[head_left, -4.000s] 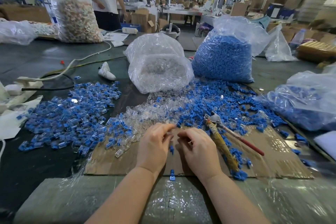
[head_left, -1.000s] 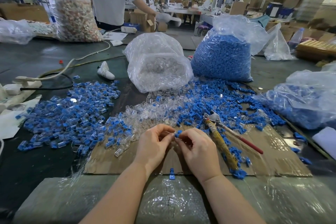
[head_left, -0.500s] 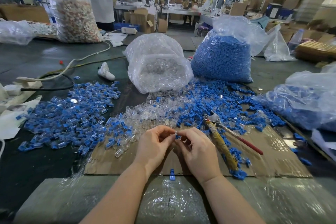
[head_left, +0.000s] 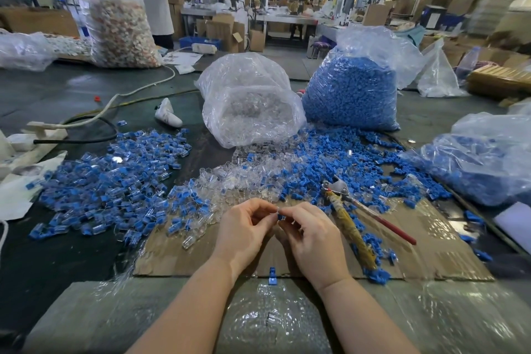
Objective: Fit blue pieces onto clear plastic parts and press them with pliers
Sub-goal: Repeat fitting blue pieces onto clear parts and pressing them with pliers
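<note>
Landmark: cardboard sheet (head_left: pixel 184 256).
- Lone blue piece (head_left: pixel 271 275): on its near edge.
- Left hand (head_left: pixel 244 234), right hand (head_left: pixel 313 241): above its middle, fingertips meeting, curled to pinch one small blue piece (head_left: pixel 280 217); whether a clear part is held too cannot be told.
- Pliers (head_left: pixel 352 223): lying on its right half, untouched.
- Clear plastic parts (head_left: pixel 230 178) and loose blue pieces (head_left: pixel 339 158): at its far edge.
- Assembled pile (head_left: pixel 109 178): left of it.
- Clear-parts bag (head_left: pixel 250 100), blue-pieces bag (head_left: pixel 350 95): beyond it.
</note>
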Tool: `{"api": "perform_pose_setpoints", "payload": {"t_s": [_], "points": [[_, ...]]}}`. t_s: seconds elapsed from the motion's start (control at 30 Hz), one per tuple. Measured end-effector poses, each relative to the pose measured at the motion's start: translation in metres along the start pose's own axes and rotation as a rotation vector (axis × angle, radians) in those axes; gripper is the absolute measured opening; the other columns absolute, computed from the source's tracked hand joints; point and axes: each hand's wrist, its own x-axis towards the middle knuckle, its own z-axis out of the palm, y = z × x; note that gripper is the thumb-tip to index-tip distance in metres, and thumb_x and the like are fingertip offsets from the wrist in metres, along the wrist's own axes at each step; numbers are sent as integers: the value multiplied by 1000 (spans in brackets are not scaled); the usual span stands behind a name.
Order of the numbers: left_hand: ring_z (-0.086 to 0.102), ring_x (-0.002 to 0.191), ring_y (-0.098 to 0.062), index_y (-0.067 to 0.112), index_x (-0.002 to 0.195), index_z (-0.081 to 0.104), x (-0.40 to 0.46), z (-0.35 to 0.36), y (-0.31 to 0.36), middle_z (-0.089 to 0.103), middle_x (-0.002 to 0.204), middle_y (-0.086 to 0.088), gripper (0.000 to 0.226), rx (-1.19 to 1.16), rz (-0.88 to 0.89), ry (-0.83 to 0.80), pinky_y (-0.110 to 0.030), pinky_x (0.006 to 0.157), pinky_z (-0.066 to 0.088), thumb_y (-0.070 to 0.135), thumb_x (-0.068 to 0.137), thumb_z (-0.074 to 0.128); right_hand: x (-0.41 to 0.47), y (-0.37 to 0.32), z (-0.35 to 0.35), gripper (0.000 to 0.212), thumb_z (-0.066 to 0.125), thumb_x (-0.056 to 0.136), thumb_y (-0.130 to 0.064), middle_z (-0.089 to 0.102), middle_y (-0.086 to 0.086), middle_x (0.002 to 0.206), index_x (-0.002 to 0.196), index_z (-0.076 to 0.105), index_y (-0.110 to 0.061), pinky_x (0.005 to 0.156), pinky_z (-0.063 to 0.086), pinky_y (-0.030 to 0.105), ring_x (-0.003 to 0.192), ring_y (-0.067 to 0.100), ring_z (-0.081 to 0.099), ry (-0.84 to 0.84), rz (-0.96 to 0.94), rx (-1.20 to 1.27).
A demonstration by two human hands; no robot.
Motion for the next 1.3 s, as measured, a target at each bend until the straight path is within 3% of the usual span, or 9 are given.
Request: {"api": "perform_pose_setpoints", "payload": {"t_s": [0.23,0.33,0.5,0.7,0.83,1.0,1.07,1.2,1.3], "points": [[62,69,1,13,88,69,1,-1,-1,68,78,4,10,19,-17,8,-9,65,48,6,83,66,3,0,-4,22,70,78,-10,64,-1,93,100,68,-10,85,48,30,90,17,59,32,34,-59],[62,70,1,14,87,69,2,0,-2,68,78,4,9,2,-42,24,-7,64,46,7,83,66,7,5,-11,30,66,84,-18,61,0,109,113,63,-12,96,41,35,105,19,55,44,185,-184],[64,69,0,19,85,67,3,0,-2,69,78,4,13,-41,-67,26,-10,64,49,6,83,66,8,23,-33,56,42,92,-50,37,10,143,139,34,-21,110,21,48,134,27,29,-149,591,-612],[65,72,-8,17,88,67,7,0,-1,69,80,1,9,-15,-99,22,-17,68,53,9,84,65,7,38,-48,82,28,88,-68,20,10,154,150,2,-21,111,12,58,141,30,17,-403,810,-676],[63,58,-1,11,89,66,9,0,2,69,75,-3,7,-75,-147,28,-14,57,50,6,85,64,9,36,-47,71,32,92,-56,31,12,146,148,13,-16,108,22,53,133,31,29,-374,744,-711],[59,50,-9,5,88,65,12,0,8,67,70,-11,6,-210,-235,70,-18,49,48,1,86,61,9,27,-52,39,35,95,-45,48,9,121,118,40,-15,91,40,37,112,27,45,-282,555,-776],[56,48,-13,5,89,64,14,-1,11,65,67,-11,5,-299,-282,81,-22,45,47,2,87,60,14,23,-57,33,32,96,-44,51,6,111,110,43,-16,84,43,33,103,23,48,-263,487,-673],[57,50,-15,7,91,63,20,-2,17,64,58,-4,4,-420,-369,76,-28,44,48,8,88,62,31,3,-66,24,38,97,-37,52,-3,80,83,48,-19,59,34,27,69,14,49,-409,531,-139],[59,52,-14,5,85,63,25,0,19,64,63,-7,3,-485,-383,115,-25,45,50,3,86,62,35,-11,-68,25,46,92,-25,53,6,71,71,47,-11,60,35,30,62,20,48,-511,661,262]]}}
